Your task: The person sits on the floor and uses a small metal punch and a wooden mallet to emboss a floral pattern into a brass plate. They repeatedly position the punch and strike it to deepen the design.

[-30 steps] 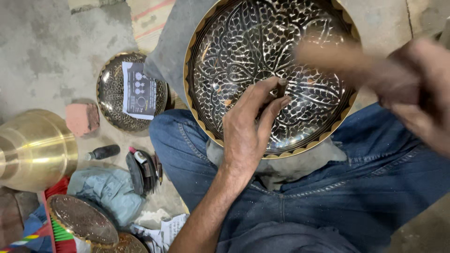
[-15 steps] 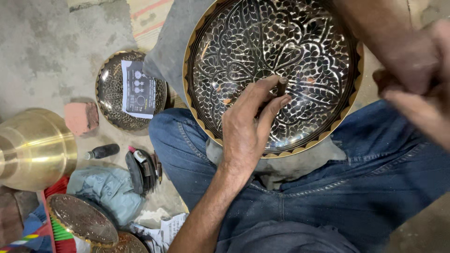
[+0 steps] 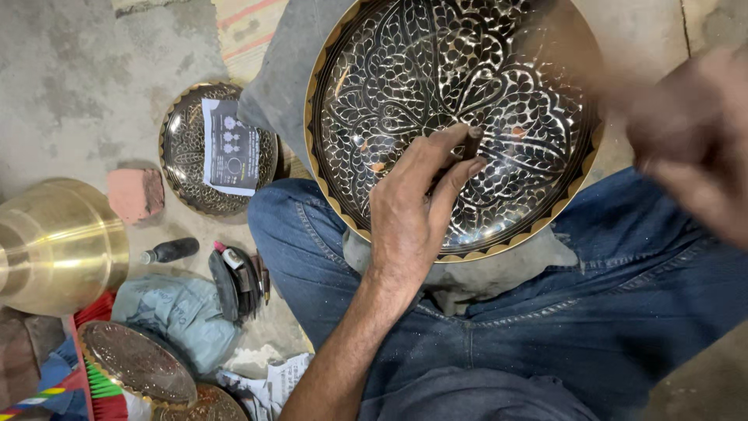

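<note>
A: That big round engraved plate (image 3: 436,93) is metal, black ground with shiny leaf and petal cuts, scalloped gold rim, and it's propped on the person's lap against the jeans (image 3: 608,312).

B: Left hand (image 3: 409,210) rests on it, fingers (image 3: 456,175) pinched narrow around a small dark tool (image 3: 473,145). Right hand (image 3: 693,148) is a blur, can't tell its grip. Smaller patterned plate (image 3: 183,152) lies on the concrete floor (image 3: 70,86).

Four engraved plates: one large plate (image 3: 452,117), three smaller plates (image 3: 187,156); one brass vessel (image 3: 58,245).
</note>
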Tool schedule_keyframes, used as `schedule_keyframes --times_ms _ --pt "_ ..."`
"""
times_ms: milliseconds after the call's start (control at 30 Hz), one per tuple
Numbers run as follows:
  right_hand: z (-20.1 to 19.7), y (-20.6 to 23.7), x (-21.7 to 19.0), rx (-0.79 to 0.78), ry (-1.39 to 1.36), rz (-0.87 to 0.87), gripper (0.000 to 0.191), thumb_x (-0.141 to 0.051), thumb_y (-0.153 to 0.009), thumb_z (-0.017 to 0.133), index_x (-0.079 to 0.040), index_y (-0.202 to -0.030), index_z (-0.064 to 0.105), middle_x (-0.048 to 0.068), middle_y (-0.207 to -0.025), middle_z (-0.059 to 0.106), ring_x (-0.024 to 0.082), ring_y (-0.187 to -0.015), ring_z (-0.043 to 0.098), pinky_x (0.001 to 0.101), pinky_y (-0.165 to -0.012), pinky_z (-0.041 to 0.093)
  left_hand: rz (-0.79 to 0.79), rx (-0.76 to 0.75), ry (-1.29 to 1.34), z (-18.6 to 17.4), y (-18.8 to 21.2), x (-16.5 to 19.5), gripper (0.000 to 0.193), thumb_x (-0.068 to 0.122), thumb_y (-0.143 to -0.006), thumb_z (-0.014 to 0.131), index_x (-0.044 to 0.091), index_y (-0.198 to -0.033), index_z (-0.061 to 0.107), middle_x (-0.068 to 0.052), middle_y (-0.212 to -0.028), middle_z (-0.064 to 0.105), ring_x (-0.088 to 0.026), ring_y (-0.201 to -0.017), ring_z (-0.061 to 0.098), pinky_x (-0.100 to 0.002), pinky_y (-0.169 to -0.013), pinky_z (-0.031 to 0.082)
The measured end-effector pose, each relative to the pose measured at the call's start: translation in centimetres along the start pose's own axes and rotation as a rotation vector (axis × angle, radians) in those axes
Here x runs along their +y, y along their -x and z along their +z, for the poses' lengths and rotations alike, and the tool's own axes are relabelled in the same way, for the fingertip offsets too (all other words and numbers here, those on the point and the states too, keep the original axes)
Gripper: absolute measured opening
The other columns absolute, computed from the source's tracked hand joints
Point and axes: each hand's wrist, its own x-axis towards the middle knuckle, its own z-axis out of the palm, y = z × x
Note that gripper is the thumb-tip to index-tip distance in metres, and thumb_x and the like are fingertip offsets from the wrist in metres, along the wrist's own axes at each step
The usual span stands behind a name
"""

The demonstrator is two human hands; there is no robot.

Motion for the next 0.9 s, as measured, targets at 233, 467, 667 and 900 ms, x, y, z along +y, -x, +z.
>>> schedule_keyframes --times_ms 233,467,667,900 --pt "0.7 -0.1 -1.0 0.281 -0.771 -0.074 0.039 0.006 -0.088 0.063 0.002 -0.124 0.049 0.014 -0.099 0.064 0.021 -0.089 0.072 0.0334 -0.075 0.060 0.008 0.004 0.018 -0.2 -0.1 0.0 0.030 0.015 -0.102 0.071 0.011 -0.132 0.065 -0.006 -0.115 0.074 -0.014 -0.096 0.077 -0.028 -0.076 0.066" --pt "1.4 0.3 0.0 0.265 -0.560 -0.108 0.050 0.004 -0.079 0.070 0.001 -0.123 0.046 0.018 -0.098 0.065 0.027 -0.091 0.071 0.0382 -0.080 0.059 0.005 -0.006 -0.006 0.1 -0.1 -0.3 0.033 0.015 -0.101 0.072 0.010 -0.132 0.064 -0.006 -0.112 0.074 -0.015 -0.094 0.077 -0.028 -0.075 0.066" --pt "2.7 -0.3 1.0 0.323 -0.740 -0.113 0.048 0.008 -0.084 0.063 0.008 -0.128 0.045 0.020 -0.100 0.063 0.026 -0.088 0.070 0.0355 -0.077 0.059 -0.067 0.010 0.137 -0.4 -0.1 0.1 0.030 0.012 -0.102 0.072 0.011 -0.131 0.065 -0.006 -0.118 0.075 -0.016 -0.102 0.078 -0.030 -0.084 0.068" --pt "1.4 -0.1 0.7 0.357 -0.638 -0.183 0.050 0.010 -0.080 0.064 0.010 -0.129 0.052 0.020 -0.101 0.064 0.026 -0.088 0.070 0.0358 -0.081 0.058 -0.049 -0.009 0.059 -0.4 -0.5 0.3 0.031 0.013 -0.100 0.073 0.012 -0.129 0.065 -0.005 -0.113 0.075 -0.015 -0.097 0.079 -0.029 -0.080 0.066"
